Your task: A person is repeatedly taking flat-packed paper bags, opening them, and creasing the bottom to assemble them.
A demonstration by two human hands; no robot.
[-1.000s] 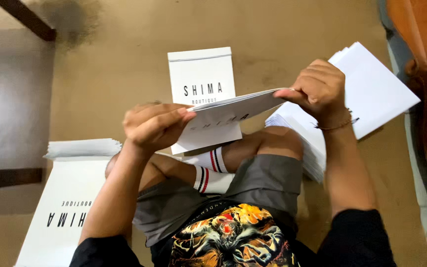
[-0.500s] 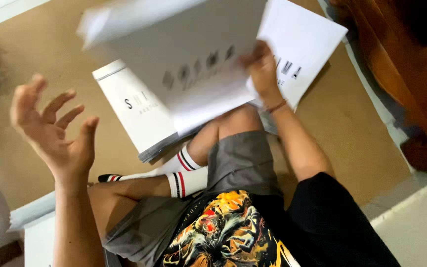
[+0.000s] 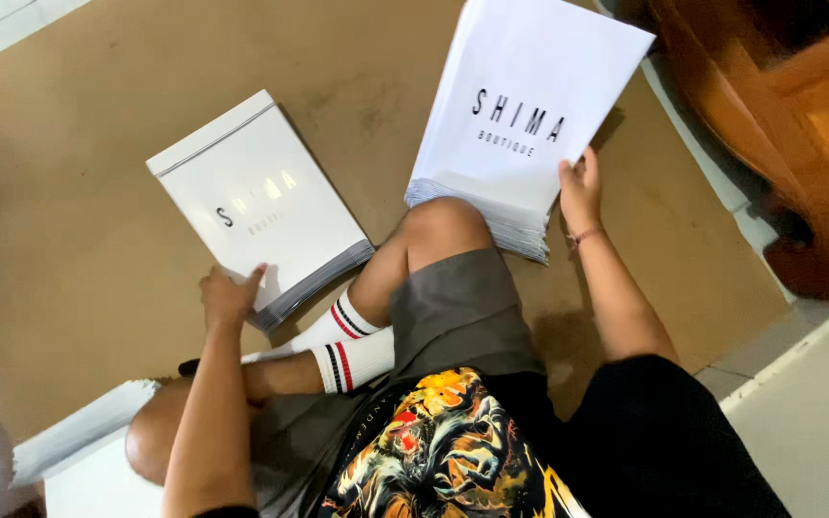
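The person sits cross-legged on a brown cardboard sheet (image 3: 98, 125), and the raised right knee (image 3: 443, 223) serves as the landmark; nearest the camera, below that knee, lie grey shorts (image 3: 453, 307) and a black shirt with a bright printed pattern (image 3: 443, 451); just left of and below the knee sit two white socks with red and black stripes (image 3: 347, 347); far down to the left of the knee, at the frame's lower corner, a third pile of white sheets (image 3: 79, 436) shows only its edge.

The left hand (image 3: 227, 295) lies left of the knee, fingers extended and loose, resting flat on the near corner of a stack of white printed bags (image 3: 251, 206), pinching nothing that can be seen; that stack lies flat on the cardboard, up and to the left of the knee, its grey layered edge turned toward the socks.

The right hand (image 3: 580, 190) is right of the knee, fingers curled over the lower right edge of a second stack of white printed bags (image 3: 530, 115), thumb side on top; this stack lies just beyond the knee, its near edge touching it; farther right, well apart, stands brown wooden furniture (image 3: 779, 125).
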